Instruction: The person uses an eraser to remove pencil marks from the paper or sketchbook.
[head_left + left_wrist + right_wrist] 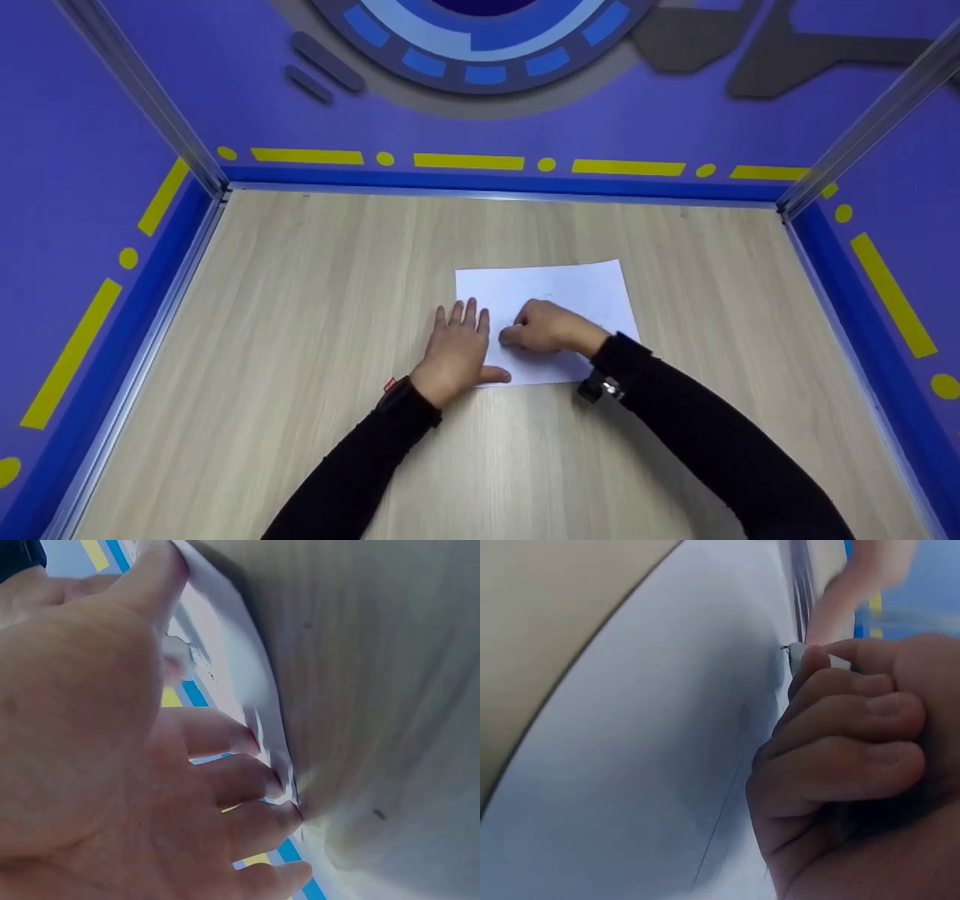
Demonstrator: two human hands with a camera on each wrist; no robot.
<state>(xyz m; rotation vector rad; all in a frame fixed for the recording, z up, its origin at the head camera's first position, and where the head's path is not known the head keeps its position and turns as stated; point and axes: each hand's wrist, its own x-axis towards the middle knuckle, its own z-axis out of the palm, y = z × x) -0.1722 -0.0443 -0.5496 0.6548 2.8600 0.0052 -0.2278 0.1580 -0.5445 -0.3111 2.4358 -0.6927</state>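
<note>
A white sheet of paper [540, 289] lies on the table with faint pencil lines on it. My left hand [456, 352] is spread over the sheet's left edge, thumb and fingertips pressing there. In the left wrist view the paper is slightly wrinkled beneath those fingers [251, 829]. To its right, my right hand [551, 328] pinches a small white eraser [796, 656] between thumb and forefinger, the other fingers curled under. Dark crumbs sit at the eraser's tip, right at the paper. Most of the eraser is hidden by the fingers.
The light wooden table [322, 300] is bounded by metal rails [495, 196] and blue-purple panels [480, 135] at the back and both sides. Both forearms, in black sleeves [720, 442], reach in from the near side. A dark wrist device [592, 388] hangs by the right wrist.
</note>
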